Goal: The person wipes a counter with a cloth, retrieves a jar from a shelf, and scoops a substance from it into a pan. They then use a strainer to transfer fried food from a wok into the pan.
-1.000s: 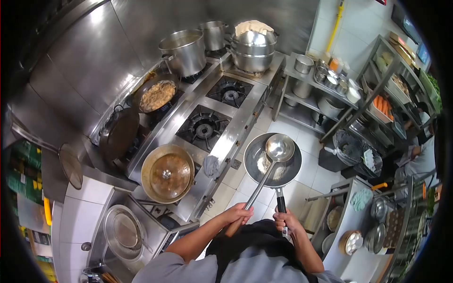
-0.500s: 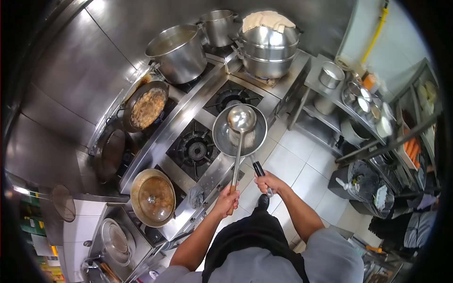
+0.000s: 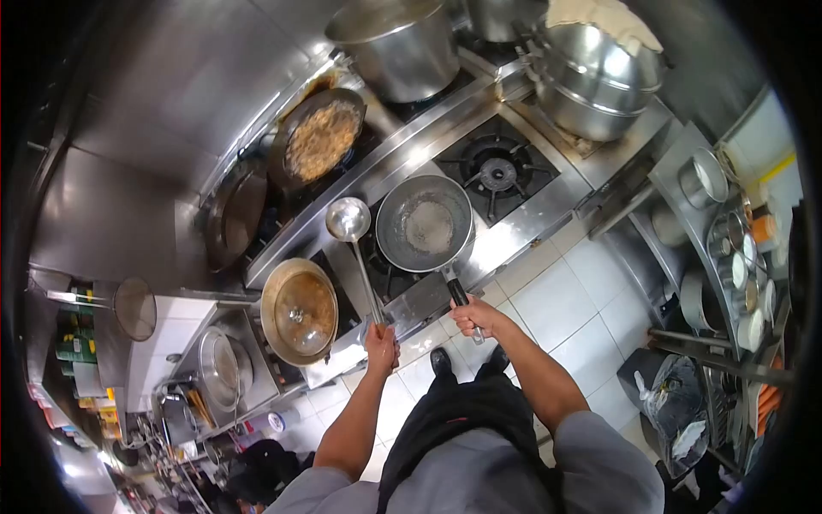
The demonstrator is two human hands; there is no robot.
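Note:
My left hand (image 3: 382, 348) is closed round the handle of a long metal ladle (image 3: 348, 220). The ladle's bowl hangs left of the frying pan, near the stove's raised back ledge. My right hand (image 3: 476, 319) grips the black handle of a grey frying pan (image 3: 396, 216), which overlaps the front-left burner (image 3: 385, 272) in this view. A pale, whitish patch (image 3: 430, 227) covers the middle of the pan's bottom. Left of the ladle sits a wide pan (image 3: 271, 295) under a clear lid (image 3: 304, 308), with brown food visible through it.
A bare burner (image 3: 498, 174) lies right of the frying pan. Behind are a dark wok (image 3: 282, 158) of brown food, a large stockpot (image 3: 402, 64) and a cloth-topped steamer (image 3: 591, 90). Metal shelves (image 3: 685, 206) and a lined bin (image 3: 676, 403) stand at right, over white floor tiles (image 3: 556, 295).
The frying pan has moved left, from the stove's front edge to over the front-left burner. The ladle has swung out from above the pan to its left. My view has shifted too.

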